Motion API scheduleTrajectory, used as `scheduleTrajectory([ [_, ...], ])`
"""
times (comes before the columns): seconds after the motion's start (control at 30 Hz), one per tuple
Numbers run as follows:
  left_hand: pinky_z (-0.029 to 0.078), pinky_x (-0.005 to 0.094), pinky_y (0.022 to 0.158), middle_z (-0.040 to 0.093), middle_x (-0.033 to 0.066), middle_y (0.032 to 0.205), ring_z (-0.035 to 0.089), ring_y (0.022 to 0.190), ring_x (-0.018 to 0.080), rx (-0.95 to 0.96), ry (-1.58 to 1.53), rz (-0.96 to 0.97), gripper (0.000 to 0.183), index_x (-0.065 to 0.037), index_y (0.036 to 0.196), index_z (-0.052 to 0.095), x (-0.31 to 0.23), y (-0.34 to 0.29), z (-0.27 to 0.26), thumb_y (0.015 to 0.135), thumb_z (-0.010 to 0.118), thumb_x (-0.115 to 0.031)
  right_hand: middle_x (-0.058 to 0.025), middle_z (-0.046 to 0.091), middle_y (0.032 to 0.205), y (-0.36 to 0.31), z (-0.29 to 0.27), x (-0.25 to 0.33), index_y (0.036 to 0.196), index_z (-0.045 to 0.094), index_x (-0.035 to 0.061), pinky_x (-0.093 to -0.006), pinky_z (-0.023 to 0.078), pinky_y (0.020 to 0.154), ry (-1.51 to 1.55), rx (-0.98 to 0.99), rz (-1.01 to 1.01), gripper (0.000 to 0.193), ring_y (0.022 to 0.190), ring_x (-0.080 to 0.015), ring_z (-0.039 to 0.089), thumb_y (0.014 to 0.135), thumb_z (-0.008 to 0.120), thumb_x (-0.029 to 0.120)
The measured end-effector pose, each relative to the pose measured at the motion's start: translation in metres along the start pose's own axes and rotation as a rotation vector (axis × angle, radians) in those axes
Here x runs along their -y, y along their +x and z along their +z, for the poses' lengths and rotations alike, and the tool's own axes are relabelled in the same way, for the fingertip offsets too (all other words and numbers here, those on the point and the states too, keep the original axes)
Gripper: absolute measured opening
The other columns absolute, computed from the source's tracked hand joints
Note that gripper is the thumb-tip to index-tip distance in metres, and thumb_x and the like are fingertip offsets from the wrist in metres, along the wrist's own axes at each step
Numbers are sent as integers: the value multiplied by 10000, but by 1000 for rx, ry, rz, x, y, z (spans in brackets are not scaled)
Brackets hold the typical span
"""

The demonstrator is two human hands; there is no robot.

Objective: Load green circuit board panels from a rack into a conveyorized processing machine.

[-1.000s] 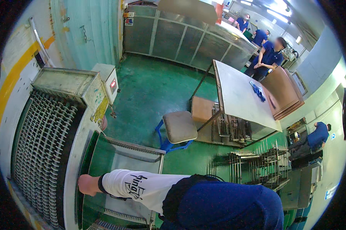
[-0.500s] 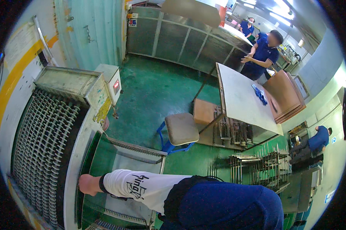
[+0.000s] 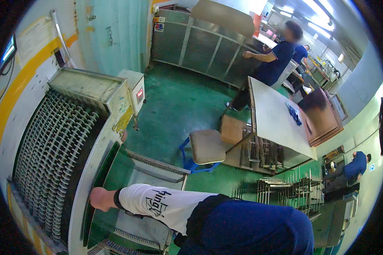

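Observation:
My right arm, in a white sleeve under a dark blue one, reaches across from the lower right. At its end my right hand (image 3: 101, 199) is closed at the edge of a thin dark green panel (image 3: 102, 178), its fingertips hidden from sight. The panel stands between a roller machine (image 3: 55, 157) and a metal rack (image 3: 157, 159) with coiled, slotted rails. Part of the rack lies hidden under my forearm. My left hand is out of view.
A padded stool (image 3: 207, 146) with blue legs stands beyond the rack. Behind it, a white-topped table (image 3: 272, 106) bears blue gloves (image 3: 293, 114) and brown boards. Metal pin racks (image 3: 290, 191) stand to the right. One person (image 3: 280, 55) is near the metal cabinets; others work farther off.
The whole view has shifted slightly to the right. The person behind the table has turned and moved left toward the cabinets. My right hand stays at the panel's edge.

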State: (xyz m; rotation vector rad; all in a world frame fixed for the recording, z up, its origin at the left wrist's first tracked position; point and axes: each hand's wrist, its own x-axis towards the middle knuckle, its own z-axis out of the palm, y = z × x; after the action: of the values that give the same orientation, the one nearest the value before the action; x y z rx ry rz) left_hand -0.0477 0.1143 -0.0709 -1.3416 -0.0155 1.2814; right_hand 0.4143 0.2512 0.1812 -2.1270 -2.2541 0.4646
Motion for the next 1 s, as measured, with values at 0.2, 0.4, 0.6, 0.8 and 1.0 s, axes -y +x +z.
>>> scheduleTrajectory([
  [0.2, 184, 486, 1178, 85, 84, 1619, 99, 1480, 319, 44, 31, -138, 578, -177, 1534, 247, 15, -6, -7, 1018, 416, -375, -22, 700, 770, 8, 14, -3, 730, 747, 168, -406, 508, 634, -19, -70, -10, 187, 765, -248, 669, 569, 781, 256],
  [0.4, 202, 495, 1171, 42, 67, 1625, 103, 1468, 376, 6, -521, -144, 523, -218, 1538, 245, 8, -1, -4, 1037, 364, -306, -51, 716, 899, -3, 1, -1, 790, 752, 136, -394, 528, 731, 27, -51, 20, 165, 876, -255, 676, 636, 755, 197],
  [0.6, 193, 520, 1172, 36, 73, 1625, 117, 1472, 352, -31, -682, -25, 562, -211, 1546, 207, 25, -6, -5, 1028, 374, -352, -51, 714, 871, -3, 3, -3, 782, 752, 137, -397, 532, 721, 3, -97, 17, 168, 861, -272, 676, 628, 760, 201],
  [0.8, 192, 531, 1171, 37, 64, 1626, 120, 1476, 329, -164, -1081, -255, 624, -197, 1551, 170, -1, 5, 1, 1013, 378, -435, -53, 705, 810, -7, -5, -3, 759, 753, 131, -402, 535, 711, 20, 18, 12, 141, 820, -285, 677, 635, 753, 197],
  [1.0, 190, 543, 1171, 38, 54, 1626, 123, 1480, 307, -1191, -2003, -473, 697, -183, 1556, 133, -45, 39, 19, 997, 382, -518, -64, 702, 798, -5, 5, -4, 749, 746, 131, -420, 528, 686, -10, -109, 2, 121, 799, -291, 671, 641, 731, 182],
])
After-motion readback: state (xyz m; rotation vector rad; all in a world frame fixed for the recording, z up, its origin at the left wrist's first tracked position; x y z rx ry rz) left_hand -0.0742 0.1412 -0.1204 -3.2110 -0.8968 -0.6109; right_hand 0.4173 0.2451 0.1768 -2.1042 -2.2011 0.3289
